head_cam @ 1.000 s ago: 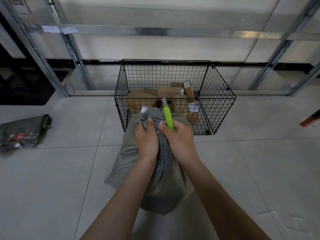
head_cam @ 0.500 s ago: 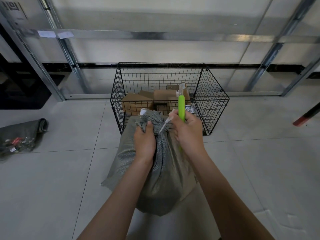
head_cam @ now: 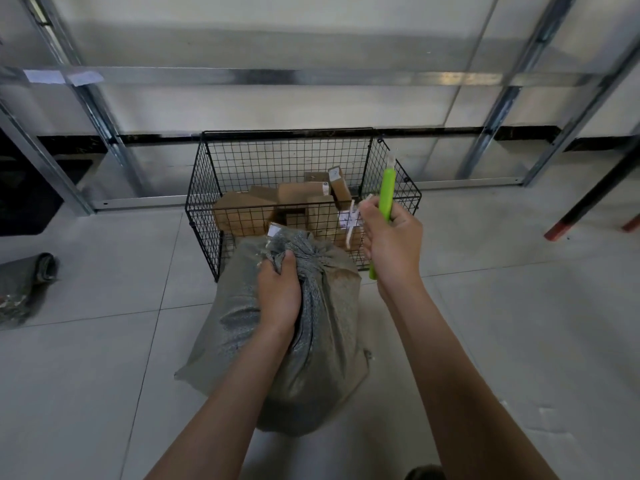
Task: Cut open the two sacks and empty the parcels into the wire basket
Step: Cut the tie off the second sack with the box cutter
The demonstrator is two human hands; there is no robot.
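Note:
A full grey woven sack stands on the floor right in front of the black wire basket. My left hand grips the sack's bunched neck. My right hand is raised to the right of the neck, apart from the sack, and holds a green utility knife with its blade pointing up. A white tie strip hangs from the fingers of that hand. Several brown cardboard parcels lie inside the basket.
A flattened grey sack lies on the floor at the far left. Metal frame posts and a rail stand against the wall behind the basket. Dark legs with red feet stand at the right. The floor is pale tile.
My right hand has pulled away from the sack's neck, up and to the right, taking the knife and the white tie with it. My left hand keeps its grip on the neck.

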